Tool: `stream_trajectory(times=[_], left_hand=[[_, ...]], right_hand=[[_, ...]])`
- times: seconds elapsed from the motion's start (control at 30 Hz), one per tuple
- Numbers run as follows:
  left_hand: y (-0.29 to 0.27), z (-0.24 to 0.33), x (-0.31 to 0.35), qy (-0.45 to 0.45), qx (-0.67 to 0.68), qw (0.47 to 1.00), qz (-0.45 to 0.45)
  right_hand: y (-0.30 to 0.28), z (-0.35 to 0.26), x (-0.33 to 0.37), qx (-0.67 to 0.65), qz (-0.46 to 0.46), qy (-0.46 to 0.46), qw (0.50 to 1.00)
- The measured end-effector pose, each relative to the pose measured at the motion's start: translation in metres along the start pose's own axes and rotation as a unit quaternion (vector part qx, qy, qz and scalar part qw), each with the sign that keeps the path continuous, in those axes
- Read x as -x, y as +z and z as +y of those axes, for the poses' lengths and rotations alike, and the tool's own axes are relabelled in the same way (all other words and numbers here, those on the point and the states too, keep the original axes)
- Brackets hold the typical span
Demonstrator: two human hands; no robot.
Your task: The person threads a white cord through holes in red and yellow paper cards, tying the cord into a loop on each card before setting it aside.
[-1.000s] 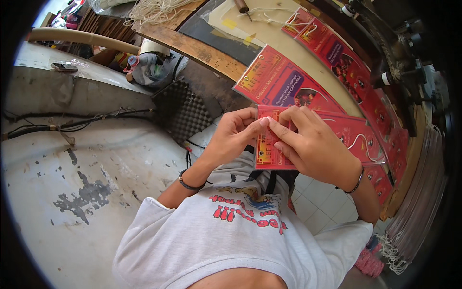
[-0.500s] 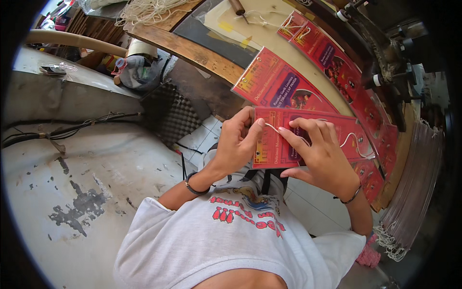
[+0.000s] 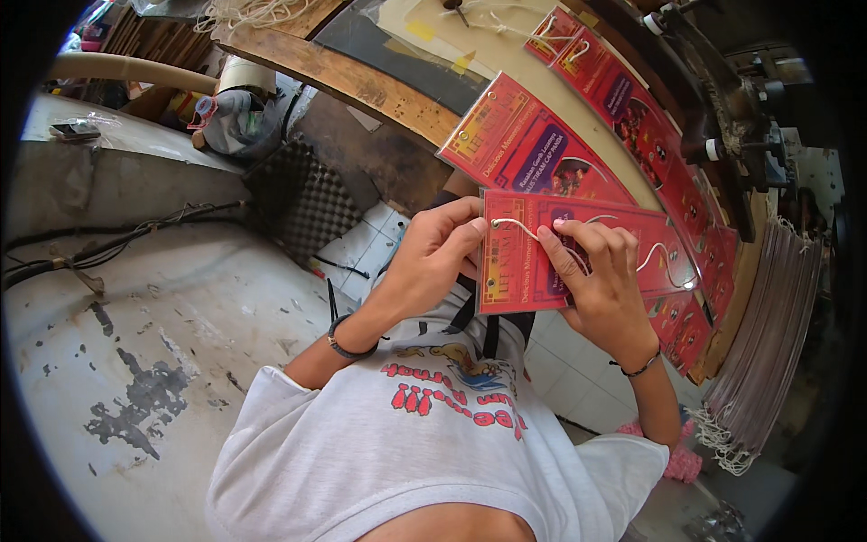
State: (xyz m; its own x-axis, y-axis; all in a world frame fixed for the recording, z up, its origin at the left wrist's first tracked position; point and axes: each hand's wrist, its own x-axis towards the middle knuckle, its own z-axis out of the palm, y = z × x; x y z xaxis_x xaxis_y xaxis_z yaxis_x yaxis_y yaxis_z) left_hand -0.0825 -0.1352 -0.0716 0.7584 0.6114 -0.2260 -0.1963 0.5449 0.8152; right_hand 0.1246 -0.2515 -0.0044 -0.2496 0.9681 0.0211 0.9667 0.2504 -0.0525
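Observation:
A red printed card in a clear plastic sleeve [image 3: 510,287] is in front of me, its short edge with two metal eyelets to the left. My left hand [image 3: 429,262] grips that left edge between thumb and fingers, close to the upper eyelet. White cord [image 3: 513,223] runs out of this eyelet across the card's face. My right hand [image 3: 603,285] pinches the cord between thumb and index finger above the card. The rest of the cord curls loosely over the right part of the card. A similar red card [image 3: 551,149] lies just beyond on the worktable.
Several corded red cards [image 3: 623,108] overlap along the table's right side, beside a dark metal machine [image 3: 722,99]. A thick stack of sleeves with white strings [image 3: 763,334] is at far right. A cord bundle [image 3: 248,13] rests on the wooden table edge [image 3: 361,95], top left.
My right thumb and index finger have come together on the cord, and the cord is drawn straighter from the eyelet. My left thumb has shifted slightly off the cord. The view has shifted slightly.

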Motion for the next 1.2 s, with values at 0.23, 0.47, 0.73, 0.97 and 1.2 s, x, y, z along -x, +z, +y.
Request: stream_trajectory(times=[0.23, 0.47, 0.73, 0.97, 1.2], left_hand=[[0.003, 0.007, -0.009, -0.034, -0.118, 0.992, -0.007], [0.005, 0.006, -0.01, -0.027, -0.076, 0.997, -0.011], [0.007, 0.009, -0.001, -0.015, -0.115, 0.993, 0.004], [0.004, 0.006, -0.009, -0.033, -0.154, 0.987, -0.016], [0.009, 0.004, -0.006, -0.049, -0.001, 0.999, 0.019]], right_hand=[[0.005, 0.0, 0.0, -0.003, 0.009, 0.0, 1.0], [0.005, 0.003, 0.001, -0.017, 0.011, -0.005, 1.0], [0.005, 0.004, 0.003, -0.026, 0.002, -0.011, 1.0], [0.006, 0.004, 0.003, -0.023, 0.012, -0.014, 1.0], [0.007, 0.006, 0.002, -0.025, 0.017, -0.02, 0.999]])
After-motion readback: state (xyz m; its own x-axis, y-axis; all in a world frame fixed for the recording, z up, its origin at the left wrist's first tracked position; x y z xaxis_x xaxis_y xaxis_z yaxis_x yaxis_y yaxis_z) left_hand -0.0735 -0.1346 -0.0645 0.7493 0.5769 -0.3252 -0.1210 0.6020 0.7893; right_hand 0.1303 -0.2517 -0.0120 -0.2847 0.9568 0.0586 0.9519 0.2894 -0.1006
